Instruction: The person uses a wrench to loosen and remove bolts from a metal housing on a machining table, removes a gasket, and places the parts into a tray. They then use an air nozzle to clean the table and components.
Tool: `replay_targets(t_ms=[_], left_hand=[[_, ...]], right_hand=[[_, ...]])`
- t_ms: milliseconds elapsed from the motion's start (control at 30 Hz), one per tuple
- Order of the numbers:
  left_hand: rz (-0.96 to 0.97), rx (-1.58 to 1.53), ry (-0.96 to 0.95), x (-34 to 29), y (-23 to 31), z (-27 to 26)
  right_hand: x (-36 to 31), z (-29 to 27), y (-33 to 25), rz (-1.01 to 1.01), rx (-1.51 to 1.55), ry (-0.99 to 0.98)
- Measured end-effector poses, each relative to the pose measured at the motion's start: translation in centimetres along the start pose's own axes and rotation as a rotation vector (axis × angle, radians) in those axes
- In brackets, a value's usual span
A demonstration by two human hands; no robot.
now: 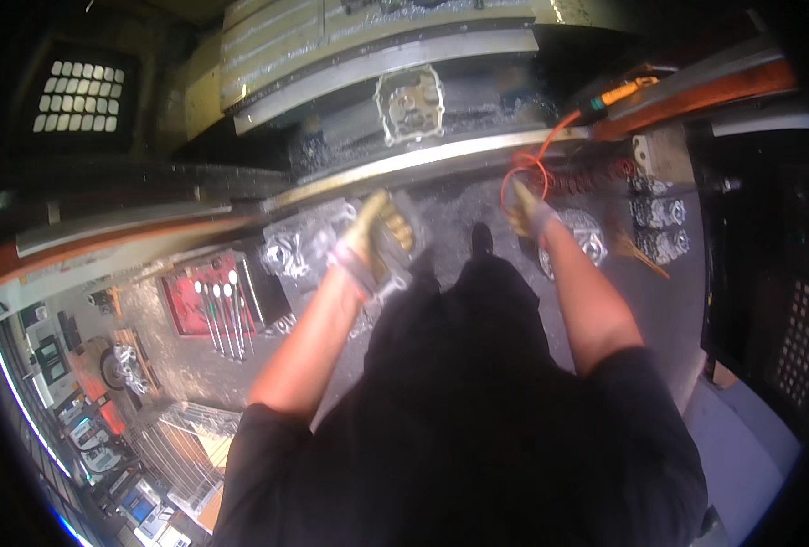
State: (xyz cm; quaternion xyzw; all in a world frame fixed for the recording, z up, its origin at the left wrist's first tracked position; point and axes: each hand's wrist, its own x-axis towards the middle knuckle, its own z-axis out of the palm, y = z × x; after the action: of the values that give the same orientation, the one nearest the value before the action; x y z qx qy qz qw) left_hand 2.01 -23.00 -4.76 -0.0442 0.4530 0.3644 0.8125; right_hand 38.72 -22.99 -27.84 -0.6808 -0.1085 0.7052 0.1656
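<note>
I count one orange hose (544,149) looping at the fingertips of my right hand (527,215), at least one metal casting (284,254) beside my left hand (379,228); whether either grasps anything, I cannot tell.

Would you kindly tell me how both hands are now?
Left hand: fingers curled; too blurred to tell.
Right hand: near orange hose; cannot tell.

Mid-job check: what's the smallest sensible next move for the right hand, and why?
I'd probably ease the gloved right hand clear of the orange hose: its loop overlaps the fingertips in this view, though blur hides whether they grip it. The hose leads to the orange-and-green tool, so a snag might drag that.
</note>
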Motion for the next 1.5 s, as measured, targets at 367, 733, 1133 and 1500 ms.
replay_targets(t_ms=[367, 733, 1133, 1500], left_hand=[[0.260, 0.231, 0.049, -3.0, -3.8, 5.9], [0.412, -0.093, 0.025, -8.0, -4.0, 4.4], [0.342, 0.042, -0.110, -8.1, -2.5, -7.0], [0.396, 0.033, 0.041, -8.1, -1.1, -14.8]], right_hand=[[-5.9, 11.0, -4.6, -0.203, 0.293, -0.667], [7.3, -15.2, -15.8, -0.653, 0.219, 0.445], [-10.4, 8.0, -16.4, -1.101, -0.111, -0.214], [-25.3, 30.6, 0.5, -1.453, -1.054, 0.163]])
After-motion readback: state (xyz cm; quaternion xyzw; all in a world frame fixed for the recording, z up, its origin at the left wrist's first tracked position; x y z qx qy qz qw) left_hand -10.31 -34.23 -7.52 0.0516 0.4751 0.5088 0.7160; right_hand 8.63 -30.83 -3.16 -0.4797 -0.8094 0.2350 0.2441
